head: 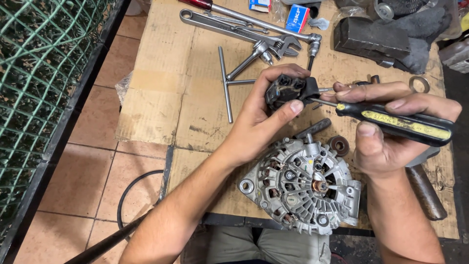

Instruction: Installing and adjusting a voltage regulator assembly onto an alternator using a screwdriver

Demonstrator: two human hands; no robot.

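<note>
My left hand (264, 115) grips a small black plastic part (287, 90) above the cardboard-covered bench. My right hand (391, 132) holds a screwdriver (400, 123) with a black and yellow handle. Its metal tip touches the right side of the black part. Below both hands lies a grey metal alternator (300, 188) with its open end facing up, copper shaft in the middle. It rests near the bench's front edge, untouched by either hand.
Cardboard (166, 88) covers the bench. Wrenches, a T-handle tool (225, 80) and a ratchet (254, 22) lie at the back. A small pulley (339, 145), a ring (419, 84), a hammer handle (426, 190) and a dark block (371, 36) sit at the right. Green mesh (39, 73) stands left.
</note>
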